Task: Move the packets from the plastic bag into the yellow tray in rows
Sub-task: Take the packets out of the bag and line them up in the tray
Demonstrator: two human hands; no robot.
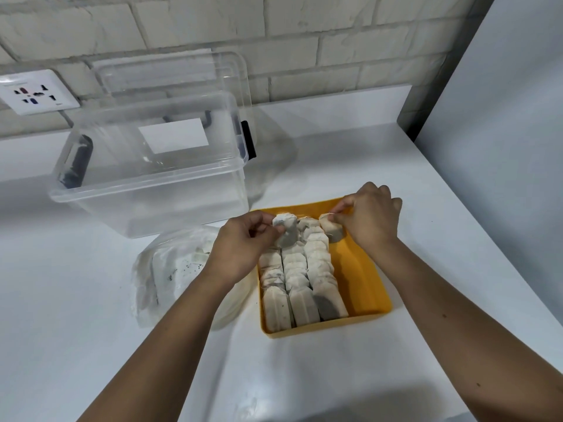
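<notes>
A yellow tray [364, 280] lies on the white counter and holds three rows of pale tea-bag packets [300, 278], overlapping from front to back. Its right side shows bare yellow. My left hand [246, 242] pinches one packet [286, 228] above the far end of the left rows. My right hand [370, 217] pinches another packet [332, 228] at the tray's far right part, a thin string running between the two packets. The plastic bag [170, 269] lies left of the tray, crumpled, with a few packets showing dimly inside.
A clear plastic storage box [146, 184] with dark handles stands behind the bag, its lid leaning on the brick wall. A wall socket [33, 92] sits at the far left. A grey panel bounds the counter on the right.
</notes>
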